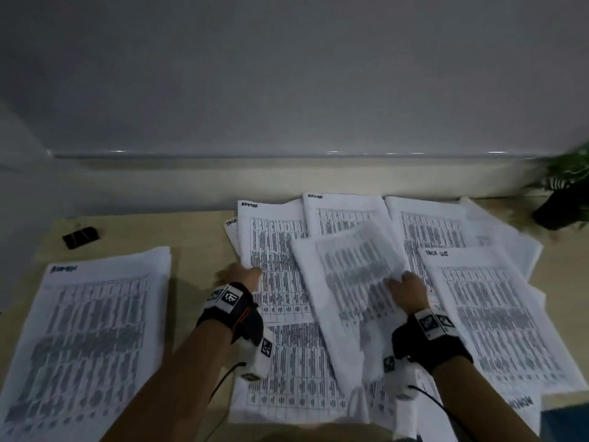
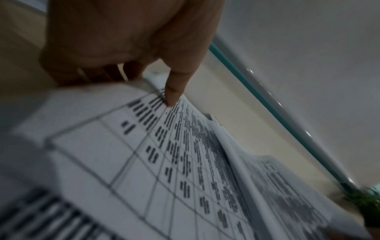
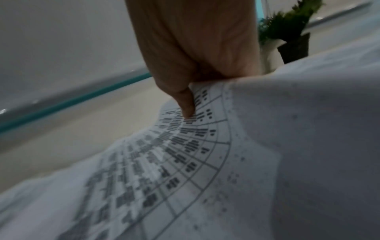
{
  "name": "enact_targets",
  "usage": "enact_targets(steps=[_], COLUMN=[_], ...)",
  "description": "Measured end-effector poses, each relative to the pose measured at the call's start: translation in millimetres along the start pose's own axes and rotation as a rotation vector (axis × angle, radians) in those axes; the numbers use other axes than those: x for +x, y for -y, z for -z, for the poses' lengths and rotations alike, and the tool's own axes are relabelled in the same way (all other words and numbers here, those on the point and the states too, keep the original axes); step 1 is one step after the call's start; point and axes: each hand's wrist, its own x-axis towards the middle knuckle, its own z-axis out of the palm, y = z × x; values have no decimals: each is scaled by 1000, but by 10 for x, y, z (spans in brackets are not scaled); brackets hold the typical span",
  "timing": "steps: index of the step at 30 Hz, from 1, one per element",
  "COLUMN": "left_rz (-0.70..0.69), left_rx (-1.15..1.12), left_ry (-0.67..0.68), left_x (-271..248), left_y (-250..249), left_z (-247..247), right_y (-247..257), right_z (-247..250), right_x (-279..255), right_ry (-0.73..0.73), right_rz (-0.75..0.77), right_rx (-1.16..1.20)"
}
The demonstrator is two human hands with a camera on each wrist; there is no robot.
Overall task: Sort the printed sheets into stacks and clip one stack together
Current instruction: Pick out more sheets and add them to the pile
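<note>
Printed table sheets lie spread and overlapping over the middle and right of the desk. A neat stack [image 1: 89, 330] headed ADMIN lies apart at the left. My left hand [image 1: 242, 275] pinches the left edge of an ADMIN sheet [image 1: 274, 250]; in the left wrist view the thumb [image 2: 170, 97] presses on top and the fingers curl under the sheet [image 2: 144, 162]. My right hand [image 1: 409, 290] pinches a lifted, blurred sheet [image 1: 350, 272], which arches up; the thumb [image 3: 185, 105] lies on its printed face [image 3: 164, 162]. A black binder clip [image 1: 80, 237] lies at the far left of the desk.
A potted plant [image 1: 564, 199] stands at the desk's back right corner, next to the outermost sheets. A grey wall with a ledge [image 1: 287, 154] runs behind the desk. Bare desk top [image 1: 197, 237] shows between the left stack and the spread sheets.
</note>
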Motion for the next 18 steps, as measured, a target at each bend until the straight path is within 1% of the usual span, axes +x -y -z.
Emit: enact_targets(steps=[2, 4, 5, 6, 8, 10, 13, 14, 15, 18], left_rz=[-20, -72, -103, -129, -188, -301, -470, -528, -595, -771], left_rx=[-49, -152, -177, -151, -38, 85, 251, 266, 253, 94], left_ry=[-45, -45, -36, -22, -43, -144, -387, -459, -522, -678], left_x=[34, 23, 10, -22, -134, -255, -388, -431, -484, -679], left_y=[-15, -62, -87, -125, -219, -335, -488, -534, -591, -738], left_z=[-52, -82, -98, -113, -107, -14, 248, 352, 460, 772], right_y=[138, 211, 242, 273, 328, 368, 379, 366, 348, 299], right_z=[92, 151, 142, 112, -21, -176, -289, -287, -276, -217], right_x=[151, 265, 310, 331, 346, 287, 177, 144, 123, 52], right_ry=[-86, -108, -85, -57, -15, 3, -9, 0, 8, 21], right_rz=[-81, -160, -158, -123, 8, 110, 156, 160, 164, 196], right_rx=[-1, -20, -23, -25, 17, 96, 184, 206, 220, 229])
